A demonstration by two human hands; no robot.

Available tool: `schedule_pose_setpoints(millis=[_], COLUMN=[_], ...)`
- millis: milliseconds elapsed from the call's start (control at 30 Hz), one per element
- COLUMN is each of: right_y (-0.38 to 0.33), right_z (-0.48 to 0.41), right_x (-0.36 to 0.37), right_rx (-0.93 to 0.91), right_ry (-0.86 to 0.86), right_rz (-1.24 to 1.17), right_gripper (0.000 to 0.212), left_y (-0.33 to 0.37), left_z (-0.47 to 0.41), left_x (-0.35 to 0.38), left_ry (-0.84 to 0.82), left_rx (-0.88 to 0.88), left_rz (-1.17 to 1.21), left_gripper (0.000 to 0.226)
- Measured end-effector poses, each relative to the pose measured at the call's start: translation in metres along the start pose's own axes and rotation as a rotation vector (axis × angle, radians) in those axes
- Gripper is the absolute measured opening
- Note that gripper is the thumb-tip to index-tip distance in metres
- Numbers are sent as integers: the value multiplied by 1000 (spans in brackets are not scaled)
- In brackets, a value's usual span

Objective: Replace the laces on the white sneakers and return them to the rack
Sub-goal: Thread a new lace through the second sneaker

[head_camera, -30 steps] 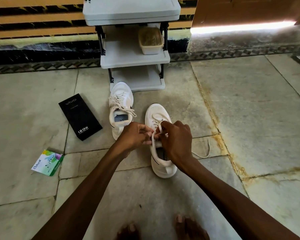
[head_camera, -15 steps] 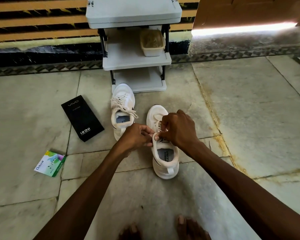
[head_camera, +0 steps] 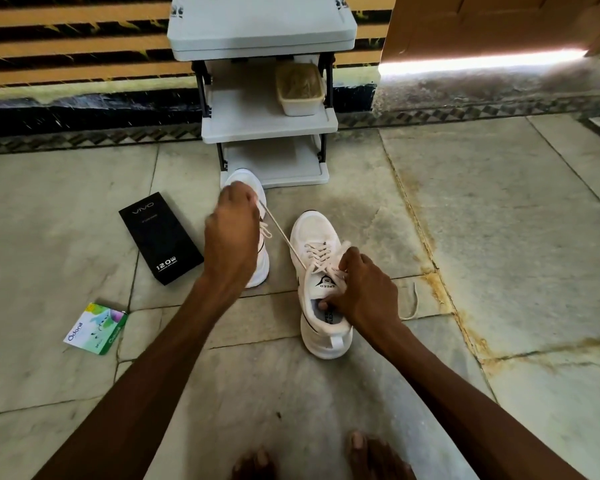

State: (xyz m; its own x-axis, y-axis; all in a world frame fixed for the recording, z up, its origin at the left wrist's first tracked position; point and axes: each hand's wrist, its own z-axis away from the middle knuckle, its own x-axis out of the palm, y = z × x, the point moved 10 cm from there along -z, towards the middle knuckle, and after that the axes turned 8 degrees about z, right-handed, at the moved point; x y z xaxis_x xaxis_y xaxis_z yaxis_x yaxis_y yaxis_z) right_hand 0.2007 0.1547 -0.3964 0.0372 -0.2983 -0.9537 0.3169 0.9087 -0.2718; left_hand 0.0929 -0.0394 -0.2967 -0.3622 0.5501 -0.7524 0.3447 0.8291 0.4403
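On the stone floor (head_camera: 499, 220) in front of the rack (head_camera: 267, 29), we have both sneakers out, toes toward the rack. Our left hand (head_camera: 234, 233) is raised above the far sneaker (head_camera: 245, 178) and hides most of it. Its fingers are curled tight on one end of the lace (head_camera: 280, 233). The lace runs taut and slanting from that fist down to the eyelets of the near sneaker (head_camera: 317, 230).

Our right hand (head_camera: 364, 292) grips the near sneaker at its opening. The thumb hooks inside the collar and the fingers curl over the top of the tongue by the last crossings. That sneaker stands upright on its sole, laced in crosses up the front, with a black logo on the tongue. A loose lace end lies on the floor just right of our right wrist.

The far sneaker's toe reaches the rack's bottom shelf; whether they touch we cannot tell. A tub (head_camera: 300, 90) stands on the middle shelf, at its right side. A black box (head_camera: 160, 237) lies flat just left of the far sneaker. A green-and-white packet (head_camera: 96, 329) lies nearer us, further left. Our bare toes (head_camera: 361, 452) show at the bottom edge.
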Motion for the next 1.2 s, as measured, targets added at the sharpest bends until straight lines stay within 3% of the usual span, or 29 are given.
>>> schedule_pose_setpoints(millis=[100, 133, 167, 233, 300, 367, 533, 600, 733, 833, 900, 1000, 1100, 1200], right_y=[-1, -2, -2, -2, -2, -1, -2, -1, 1, 1, -2, -3, -2, -6], right_z=[1, 1, 1, 0, 0, 0, 1, 1, 2, 0, -1, -1, -2, -3], right_x=[-1, 0, 0, 2, 3, 4, 4, 3, 2, 1, 1, 2, 3, 3], right_rx=[7, 5, 2, -5, -8, -12, -9, -5, -4, 1, -11, -26, -22, -35], right_ry=[25, 27, 27, 17, 9, 9, 12, 13, 11, 8, 12, 7, -22, -38], right_rz=[-35, -42, -46, -52, -62, -72, -72, -64, -49, -44, -18, 3, -9, 0], right_gripper=[77, 76, 75, 74, 74, 75, 77, 76, 77, 74, 72, 69, 73, 74], left_y=[-13, 1, 13, 20, 19, 20, 30, 31, 38, 41, 45, 62, 68, 59], left_z=[3, 14, 26, 44, 52, 68, 76, 70, 67, 43, 21, 6, 13, 15], left_x=[17, 31, 42, 55, 63, 76, 83, 79, 60, 32, 12, -8, -6, 4], left_ry=[-146, -249, -352, -523, -666, -794, -901, -958, -1060, -897, -791, -834, -859, -774], left_rx=[-543, -680, -765, -703, -396, -177, -56, -99, -458, -727, -778, -669, -670, -662], left_rz=[982, 1238, 1347, 1111, 574, 227, -16, 104, 791, 1294, 1554, 1646, 1655, 1486], left_gripper=[12, 16, 17, 14, 11, 13, 23, 28, 25, 19, 19, 31, 26, 18])
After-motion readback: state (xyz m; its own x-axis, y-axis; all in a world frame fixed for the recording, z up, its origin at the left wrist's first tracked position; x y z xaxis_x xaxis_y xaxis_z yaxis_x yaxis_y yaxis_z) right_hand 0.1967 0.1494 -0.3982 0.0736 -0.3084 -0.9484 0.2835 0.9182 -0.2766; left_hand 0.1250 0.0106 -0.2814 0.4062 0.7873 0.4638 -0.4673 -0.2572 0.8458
